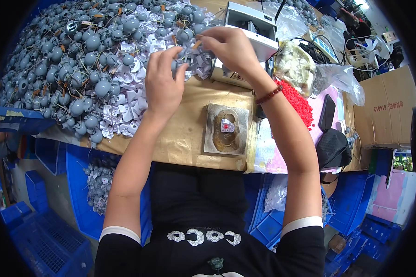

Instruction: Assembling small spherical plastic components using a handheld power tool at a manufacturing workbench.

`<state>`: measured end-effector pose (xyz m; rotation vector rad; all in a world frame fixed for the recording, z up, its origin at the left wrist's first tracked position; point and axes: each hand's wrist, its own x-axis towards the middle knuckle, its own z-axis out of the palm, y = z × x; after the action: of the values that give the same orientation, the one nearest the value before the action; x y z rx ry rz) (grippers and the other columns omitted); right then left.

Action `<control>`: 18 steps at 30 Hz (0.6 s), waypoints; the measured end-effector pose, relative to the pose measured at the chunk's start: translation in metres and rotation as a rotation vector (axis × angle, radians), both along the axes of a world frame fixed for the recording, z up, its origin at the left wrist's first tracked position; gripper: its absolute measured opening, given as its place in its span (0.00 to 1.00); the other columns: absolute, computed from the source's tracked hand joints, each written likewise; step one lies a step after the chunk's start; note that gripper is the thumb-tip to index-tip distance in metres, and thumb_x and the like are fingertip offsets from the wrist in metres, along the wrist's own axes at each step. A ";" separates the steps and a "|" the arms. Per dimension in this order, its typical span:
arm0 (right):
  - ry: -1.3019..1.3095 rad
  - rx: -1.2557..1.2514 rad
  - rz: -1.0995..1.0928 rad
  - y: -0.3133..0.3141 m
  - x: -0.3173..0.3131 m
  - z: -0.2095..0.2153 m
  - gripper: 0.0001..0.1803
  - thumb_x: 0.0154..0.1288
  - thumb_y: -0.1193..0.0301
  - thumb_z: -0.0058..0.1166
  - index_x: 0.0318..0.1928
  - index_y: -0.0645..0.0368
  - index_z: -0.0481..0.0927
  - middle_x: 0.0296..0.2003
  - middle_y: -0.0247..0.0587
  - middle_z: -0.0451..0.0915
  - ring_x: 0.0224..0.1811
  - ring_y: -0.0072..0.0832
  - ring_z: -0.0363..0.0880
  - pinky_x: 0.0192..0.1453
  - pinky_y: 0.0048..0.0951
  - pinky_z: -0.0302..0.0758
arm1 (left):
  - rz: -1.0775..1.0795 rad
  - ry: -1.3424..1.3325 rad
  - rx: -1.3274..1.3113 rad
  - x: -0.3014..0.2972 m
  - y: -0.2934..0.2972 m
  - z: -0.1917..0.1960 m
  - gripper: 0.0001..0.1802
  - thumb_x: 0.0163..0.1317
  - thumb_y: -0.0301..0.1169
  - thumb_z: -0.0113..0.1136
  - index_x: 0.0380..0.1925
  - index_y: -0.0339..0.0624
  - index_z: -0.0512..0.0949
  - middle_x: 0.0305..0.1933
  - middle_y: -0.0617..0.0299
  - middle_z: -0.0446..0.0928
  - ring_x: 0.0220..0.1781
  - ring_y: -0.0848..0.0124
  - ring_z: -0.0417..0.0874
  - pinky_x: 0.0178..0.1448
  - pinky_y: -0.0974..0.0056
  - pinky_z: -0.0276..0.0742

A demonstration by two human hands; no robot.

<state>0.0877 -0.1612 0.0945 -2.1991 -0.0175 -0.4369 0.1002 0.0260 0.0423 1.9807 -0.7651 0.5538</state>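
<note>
Grey plastic part [192, 59] sits between my two hands, at the near edge of the big pile of grey parts [78, 60] on the tabletop [185, 134]. From the head view, I see my left hand [164, 83] curled around it from below. My right hand [229, 48] pinches it from above with bent fingers. A metal jig plate [226, 129] lies just below my hands, and red beads [296, 101] lie to the right.

Small grey-white plastic part [192, 57] pinched between both hands, above workbench pile edge.

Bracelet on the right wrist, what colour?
Dark red beaded bracelet, seen in the head view.
</note>
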 end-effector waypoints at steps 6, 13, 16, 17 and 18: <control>0.020 0.182 0.128 0.024 0.016 -0.003 0.11 0.64 0.72 0.61 0.45 0.62 0.87 0.34 0.44 0.89 0.35 0.27 0.87 0.44 0.28 0.81 | -0.321 -0.057 0.186 -0.026 -0.002 -0.014 0.13 0.58 0.23 0.68 0.42 0.41 0.78 0.46 0.54 0.78 0.43 0.55 0.83 0.48 0.56 0.80; -0.079 0.434 0.243 0.024 -0.053 0.061 0.10 0.66 0.74 0.63 0.46 0.66 0.86 0.36 0.39 0.89 0.39 0.18 0.85 0.44 0.21 0.81 | -0.066 -0.014 0.166 -0.036 0.031 -0.028 0.23 0.54 0.32 0.74 0.48 0.37 0.76 0.53 0.52 0.75 0.60 0.52 0.72 0.66 0.51 0.68; 0.148 0.473 0.379 0.026 -0.089 0.074 0.12 0.65 0.76 0.65 0.48 0.66 0.85 0.38 0.38 0.88 0.40 0.19 0.85 0.48 0.22 0.82 | -0.097 -0.179 -0.258 -0.060 0.031 -0.004 0.43 0.50 0.42 0.80 0.61 0.36 0.67 0.62 0.49 0.68 0.65 0.53 0.68 0.70 0.54 0.65; 0.168 0.538 0.423 0.028 -0.101 0.071 0.13 0.65 0.76 0.65 0.49 0.66 0.85 0.39 0.38 0.88 0.40 0.18 0.85 0.47 0.22 0.82 | -0.180 -0.099 -0.180 -0.075 0.028 0.006 0.55 0.46 0.43 0.83 0.68 0.37 0.59 0.68 0.47 0.61 0.71 0.53 0.62 0.73 0.51 0.62; 0.186 0.607 0.477 0.032 -0.110 0.067 0.13 0.65 0.76 0.65 0.50 0.65 0.85 0.39 0.38 0.88 0.40 0.18 0.85 0.46 0.21 0.82 | -0.235 -0.032 -0.179 -0.086 0.023 0.006 0.55 0.48 0.39 0.82 0.71 0.37 0.57 0.66 0.47 0.65 0.68 0.53 0.67 0.72 0.52 0.66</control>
<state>-0.0225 -0.1295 0.1619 -1.5579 -0.2683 0.0381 0.0145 0.0489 0.0481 1.6941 -0.9215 0.4965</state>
